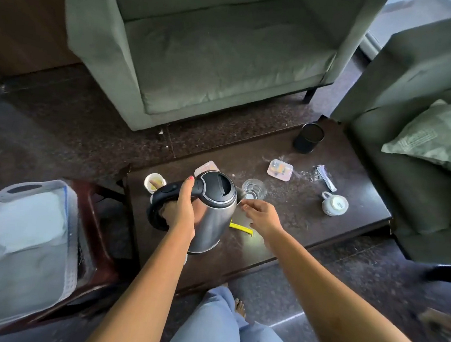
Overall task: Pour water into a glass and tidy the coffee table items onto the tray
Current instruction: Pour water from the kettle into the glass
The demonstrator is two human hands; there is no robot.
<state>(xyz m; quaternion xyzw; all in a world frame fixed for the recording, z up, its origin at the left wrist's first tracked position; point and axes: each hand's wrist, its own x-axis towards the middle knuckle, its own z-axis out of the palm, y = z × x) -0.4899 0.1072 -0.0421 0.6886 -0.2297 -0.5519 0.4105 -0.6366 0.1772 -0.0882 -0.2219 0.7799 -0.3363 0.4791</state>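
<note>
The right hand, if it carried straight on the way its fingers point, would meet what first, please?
Most likely the glass: the right hand points up and left at its near rim, beside the kettle spout, though depth is unclear.

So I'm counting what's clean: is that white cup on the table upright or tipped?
Upside down: the white cup shows its ringed base facing up, handle to the side, on the coffee table.

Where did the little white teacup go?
In the head view, the white teacup lies tipped over on the right part of the coffee table, right of the empty glass and just below the torn sachet.
</note>
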